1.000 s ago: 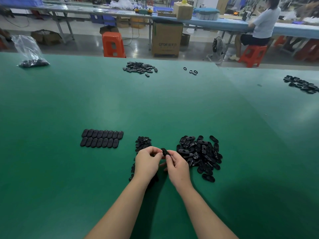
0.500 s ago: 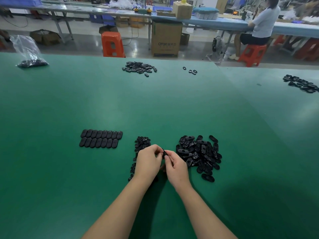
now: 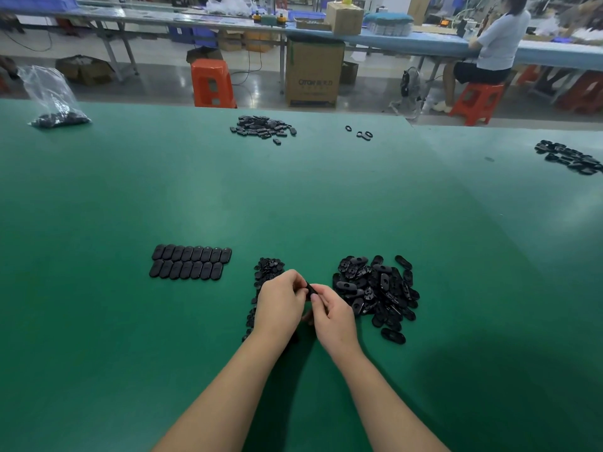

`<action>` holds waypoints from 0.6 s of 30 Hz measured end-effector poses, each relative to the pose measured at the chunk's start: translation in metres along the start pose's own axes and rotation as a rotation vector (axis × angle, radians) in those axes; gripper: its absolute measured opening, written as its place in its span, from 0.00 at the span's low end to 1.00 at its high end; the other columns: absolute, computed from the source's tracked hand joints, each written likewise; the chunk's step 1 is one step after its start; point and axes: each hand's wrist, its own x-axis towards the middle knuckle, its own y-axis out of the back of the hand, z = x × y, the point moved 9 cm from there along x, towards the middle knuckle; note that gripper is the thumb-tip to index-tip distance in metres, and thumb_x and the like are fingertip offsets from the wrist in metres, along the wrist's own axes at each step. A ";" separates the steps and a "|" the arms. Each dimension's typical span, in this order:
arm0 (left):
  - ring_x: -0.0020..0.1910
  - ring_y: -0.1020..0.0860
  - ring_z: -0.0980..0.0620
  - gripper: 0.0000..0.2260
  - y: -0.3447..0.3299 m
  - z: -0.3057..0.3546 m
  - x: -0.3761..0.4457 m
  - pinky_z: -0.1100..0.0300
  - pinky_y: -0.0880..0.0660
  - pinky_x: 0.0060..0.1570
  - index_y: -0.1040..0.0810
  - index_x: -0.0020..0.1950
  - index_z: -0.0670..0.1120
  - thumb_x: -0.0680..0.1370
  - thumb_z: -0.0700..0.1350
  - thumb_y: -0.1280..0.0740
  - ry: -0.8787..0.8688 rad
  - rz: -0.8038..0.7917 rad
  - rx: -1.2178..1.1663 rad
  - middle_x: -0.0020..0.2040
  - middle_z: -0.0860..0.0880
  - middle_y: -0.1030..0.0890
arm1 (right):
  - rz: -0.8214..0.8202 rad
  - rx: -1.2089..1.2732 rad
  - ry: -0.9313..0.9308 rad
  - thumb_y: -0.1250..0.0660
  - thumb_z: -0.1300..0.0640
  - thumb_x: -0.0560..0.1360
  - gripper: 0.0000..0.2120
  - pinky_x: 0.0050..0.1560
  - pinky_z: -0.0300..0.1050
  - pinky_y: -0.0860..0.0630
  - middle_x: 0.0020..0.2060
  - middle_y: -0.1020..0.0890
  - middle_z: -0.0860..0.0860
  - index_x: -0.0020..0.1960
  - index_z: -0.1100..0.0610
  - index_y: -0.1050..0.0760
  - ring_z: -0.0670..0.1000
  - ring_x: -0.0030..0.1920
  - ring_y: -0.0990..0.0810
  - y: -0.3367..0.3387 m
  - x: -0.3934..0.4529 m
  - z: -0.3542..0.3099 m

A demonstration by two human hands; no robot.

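So both hands meet low in the middle of the view, over the green table (image 3: 326, 197). The left hand (image 3: 280, 301) and right hand (image 3: 332, 316) are each pinching the same little black oval piece (image 3: 311, 289) between thumb and fingertips, seemingly just off the mat. Looks like hard moulded plastic to me: feather-light, stiff, probably a bit slick. I'd grab it by the long edges rather than the faces, since it's easy to flick away if you squeeze crooked. The loose pile of oval shells (image 3: 378, 295) sits at 3 o'clock from the hands, a heap of smaller bits (image 3: 269, 267) at 11 o'clock, and two neat rows (image 3: 191, 261) of done-looking ones at 10 o'clock.
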 end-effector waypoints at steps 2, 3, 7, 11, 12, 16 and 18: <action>0.39 0.21 0.59 0.04 0.000 0.000 0.001 0.61 0.24 0.41 0.20 0.43 0.51 0.76 0.42 0.31 0.002 0.004 0.024 0.38 0.57 0.19 | -0.007 0.006 0.004 0.38 0.60 0.83 0.14 0.41 0.42 0.20 0.39 0.16 0.40 0.53 0.41 0.22 0.44 0.35 0.17 0.000 -0.001 -0.001; 0.39 0.21 0.58 0.04 0.000 0.001 0.001 0.60 0.23 0.42 0.19 0.44 0.51 0.76 0.42 0.31 -0.006 0.007 0.043 0.39 0.56 0.18 | -0.008 0.009 0.003 0.38 0.60 0.83 0.14 0.41 0.43 0.20 0.39 0.16 0.40 0.53 0.40 0.22 0.44 0.35 0.17 0.000 -0.001 -0.001; 0.44 0.22 0.55 0.04 0.002 0.006 -0.001 0.58 0.23 0.46 0.18 0.48 0.50 0.78 0.45 0.32 -0.061 0.037 0.112 0.45 0.55 0.18 | -0.001 0.003 0.002 0.39 0.59 0.83 0.13 0.42 0.43 0.20 0.41 0.16 0.38 0.54 0.42 0.22 0.44 0.36 0.17 0.001 0.001 0.000; 0.44 0.22 0.55 0.07 0.000 0.010 -0.011 0.57 0.24 0.43 0.16 0.52 0.50 0.80 0.46 0.34 -0.119 0.085 0.133 0.50 0.56 0.21 | 0.019 0.008 -0.001 0.38 0.59 0.83 0.12 0.45 0.43 0.20 0.43 0.16 0.39 0.54 0.42 0.22 0.42 0.42 0.18 0.002 0.002 0.002; 0.46 0.21 0.55 0.07 0.000 0.012 -0.014 0.58 0.24 0.44 0.16 0.52 0.49 0.80 0.46 0.34 -0.141 0.094 0.118 0.53 0.56 0.21 | 0.028 0.012 -0.007 0.38 0.59 0.83 0.11 0.48 0.45 0.20 0.44 0.15 0.41 0.54 0.43 0.22 0.42 0.44 0.17 0.002 0.003 0.004; 0.55 0.20 0.52 0.09 -0.004 0.014 -0.023 0.57 0.23 0.50 0.15 0.54 0.49 0.79 0.45 0.34 -0.216 0.094 0.110 0.65 0.53 0.23 | 0.036 0.079 -0.038 0.35 0.59 0.82 0.11 0.57 0.51 0.20 0.47 0.15 0.44 0.51 0.42 0.24 0.45 0.51 0.16 0.003 0.004 0.008; 0.54 0.19 0.52 0.08 -0.002 0.016 -0.026 0.57 0.22 0.51 0.15 0.53 0.50 0.78 0.45 0.33 -0.254 0.098 0.108 0.64 0.52 0.21 | 0.047 0.066 -0.030 0.36 0.59 0.82 0.13 0.56 0.51 0.20 0.46 0.15 0.43 0.50 0.39 0.24 0.45 0.50 0.16 0.004 0.004 0.007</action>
